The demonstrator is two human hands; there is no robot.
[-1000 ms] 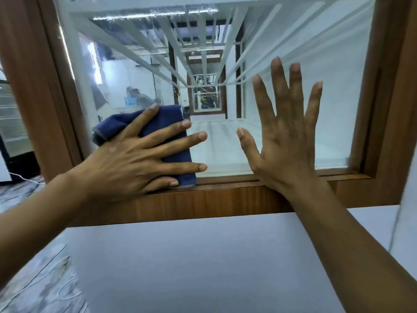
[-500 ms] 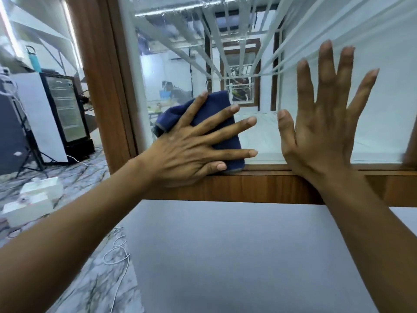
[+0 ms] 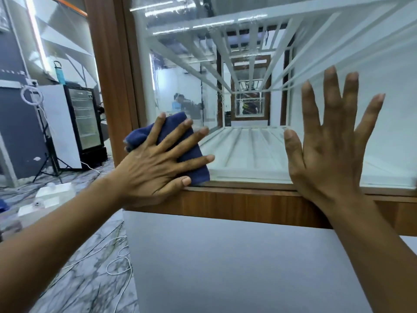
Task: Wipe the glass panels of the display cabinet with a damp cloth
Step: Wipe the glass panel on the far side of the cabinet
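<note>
The display cabinet has a brown wooden frame (image 3: 248, 205) around a large glass panel (image 3: 248, 109), with white shelves inside. My left hand (image 3: 158, 163) lies flat with spread fingers on a dark blue cloth (image 3: 194, 159), pressing it against the lower left corner of the glass, just above the bottom rail. My right hand (image 3: 331, 150) rests open and flat on the glass at the lower right, fingers pointing up, holding nothing.
Below the frame is the cabinet's plain white base (image 3: 237, 267). To the left stand a small black glass-door fridge (image 3: 83, 123), a tripod stand (image 3: 47, 163) and white boxes (image 3: 49, 195) on the marble floor, with white cables (image 3: 117, 265) trailing near the cabinet's corner.
The view has swung left, so the cabinet's left post and the room beyond show. My left hand keeps the cloth at the bottom of the glass, close to the left corner. The right hand stays flat.
</note>
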